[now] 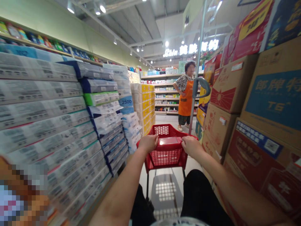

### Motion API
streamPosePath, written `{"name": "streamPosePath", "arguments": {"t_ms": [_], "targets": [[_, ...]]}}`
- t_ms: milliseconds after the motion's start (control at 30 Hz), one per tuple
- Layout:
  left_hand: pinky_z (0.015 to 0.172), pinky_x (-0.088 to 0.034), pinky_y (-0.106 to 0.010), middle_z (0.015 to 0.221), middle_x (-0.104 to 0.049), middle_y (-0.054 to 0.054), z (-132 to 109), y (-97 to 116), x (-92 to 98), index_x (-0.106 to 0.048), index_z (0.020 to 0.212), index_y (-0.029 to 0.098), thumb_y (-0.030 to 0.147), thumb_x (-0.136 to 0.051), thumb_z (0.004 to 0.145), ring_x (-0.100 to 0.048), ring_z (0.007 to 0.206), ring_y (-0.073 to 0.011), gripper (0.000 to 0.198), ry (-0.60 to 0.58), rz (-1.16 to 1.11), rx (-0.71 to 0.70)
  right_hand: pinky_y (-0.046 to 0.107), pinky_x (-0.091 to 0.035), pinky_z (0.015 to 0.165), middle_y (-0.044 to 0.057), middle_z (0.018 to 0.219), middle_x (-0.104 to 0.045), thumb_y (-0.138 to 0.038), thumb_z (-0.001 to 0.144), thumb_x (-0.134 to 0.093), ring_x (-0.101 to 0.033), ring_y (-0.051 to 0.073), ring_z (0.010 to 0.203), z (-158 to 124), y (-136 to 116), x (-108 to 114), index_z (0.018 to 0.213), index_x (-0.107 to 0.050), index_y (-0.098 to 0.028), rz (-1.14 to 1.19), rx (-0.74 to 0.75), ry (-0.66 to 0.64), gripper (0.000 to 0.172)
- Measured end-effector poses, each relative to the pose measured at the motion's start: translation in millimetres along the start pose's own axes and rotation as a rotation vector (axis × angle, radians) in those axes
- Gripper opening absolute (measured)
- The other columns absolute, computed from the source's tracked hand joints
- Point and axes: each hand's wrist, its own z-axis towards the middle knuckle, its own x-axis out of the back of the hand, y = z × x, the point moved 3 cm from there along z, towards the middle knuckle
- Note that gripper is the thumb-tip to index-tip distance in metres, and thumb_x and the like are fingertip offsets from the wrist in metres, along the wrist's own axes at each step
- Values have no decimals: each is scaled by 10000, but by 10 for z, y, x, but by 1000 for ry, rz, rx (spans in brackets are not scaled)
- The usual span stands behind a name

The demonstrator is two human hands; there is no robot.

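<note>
A red plastic shopping cart stands straight in front of me, its basket wall full of small holes. My left hand is wrapped round the left part of the cart's handle. Round the right end of that same handle, the fingers of my right hand are closed. Between the two hands a shiny pale red panel shows on the handle. Both arms reach forward, with my dark-clad legs below them. What lies inside the basket, if anything, I cannot make out.
Stacked tissue packs wall the left side, with yellow-and-white packs farther on. Cardboard cartons are piled close on the right. A metal pole rises ahead. A person in an orange apron stands before shelves.
</note>
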Motion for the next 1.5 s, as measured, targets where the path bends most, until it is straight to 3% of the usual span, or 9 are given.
{"name": "streamPosePath", "arguments": {"t_ms": [133, 300, 500, 700, 900, 1100, 1300, 1400, 1500], "targets": [[915, -387, -282, 1195, -607, -20, 44, 208, 51, -594, 1141, 265, 357, -264, 952, -552, 1059, -152, 391, 195, -135, -46, 288, -415, 814, 76, 894, -650, -142, 814, -432, -570, 181, 865, -124, -279, -60, 932, -635, -155, 109, 134, 115, 236], [849, -405, -363, 1051, -666, -37, 132, 539, -92, -620, 1049, 261, 400, -269, 942, -600, 953, -206, 392, 1, -23, -89, 291, -424, 852, 77, 1003, -646, -140, 823, -437, -571, 172, 926, -137, -376, -71, 1045, -603, -169, 226, 410, 147, 278], [818, -392, -386, 950, -671, -75, 133, 487, -136, -617, 910, 189, 296, -237, 945, -602, 908, -223, 397, 20, 90, -71, 267, -433, 749, 64, 819, -637, -184, 846, -433, -573, 163, 795, -83, -424, -54, 821, -622, -155, 157, 150, 68, 193], [817, -385, -386, 935, -673, -64, 96, 521, -118, -625, 887, 194, 322, -230, 949, -597, 898, -217, 420, 30, 75, -70, 285, -417, 851, 78, 976, -650, -163, 836, -435, -577, 167, 923, -101, -500, -54, 996, -616, -162, 212, 294, 49, 241], [839, -379, -379, 964, -673, -75, 82, 564, -100, -635, 899, 190, 323, -235, 942, -592, 927, -213, 423, 8, 68, -35, 267, -435, 655, 80, 783, -679, -245, 876, -397, -624, 177, 725, 91, -435, -52, 783, -647, -169, 101, -10, -154, 278], [828, -387, -375, 962, -675, -60, 73, 452, -96, -638, 886, 201, 332, -241, 940, -597, 920, -216, 422, 20, 63, -69, 285, -416, 874, 78, 1057, -651, -187, 852, -425, -581, 167, 986, -127, -479, -47, 1053, -609, -177, 247, 398, 55, 273], [834, -397, -372, 994, -673, -67, 65, 388, -47, -652, 911, 199, 345, -229, 944, -598, 935, -217, 449, -24, 66, -36, 306, -461, 655, 106, 772, -667, -271, 879, -393, -626, 205, 714, 70, -496, -81, 774, -640, -149, 25, 32, -146, 295], [851, -396, -359, 1000, -674, -53, 44, 371, -24, -656, 921, 211, 335, -231, 944, -593, 949, -207, 443, -21, 67, -26, 327, -466, 714, 131, 854, -664, -258, 883, -388, -626, 215, 776, 25, -739, -119, 876, -633, -132, 25, 105, -76, 276], [861, -390, -353, 986, -677, -46, 15, 335, -25, -656, 926, 225, 344, -236, 945, -593, 944, -200, 438, -9, 46, -37, 350, -410, 903, 141, 1050, -633, -208, 863, -414, -573, 222, 996, -115, -847, -127, 1056, -593, -130, 72, 342, 90, 275]]}}
